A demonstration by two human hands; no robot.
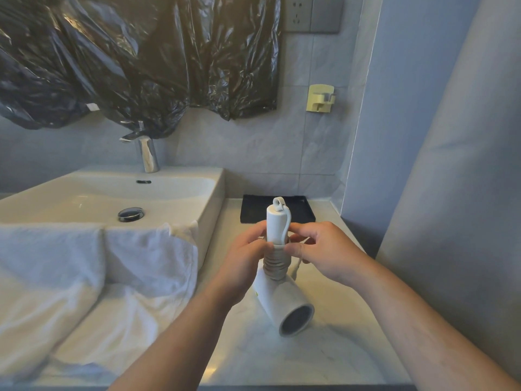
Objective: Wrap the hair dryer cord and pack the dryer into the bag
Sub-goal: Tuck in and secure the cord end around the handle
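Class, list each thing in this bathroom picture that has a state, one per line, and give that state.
Hair dryer, held handle-up over the countertop.
Cord, partly coiled round the handle.
Left hand, gripping the handle.
Right hand, pinching the cord.
Faucet, not running.
Wall socket, nothing plugged in.
Towel, crumpled against the sink.

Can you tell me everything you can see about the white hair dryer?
The hair dryer looks like smooth white plastic. Its handle points up, with a loop at the tip; its barrel rests on the pale counter, dark round end toward the camera. The cord is wound in tight coils round the handle. The left hand holds the handle, the right hand pinches the cord.
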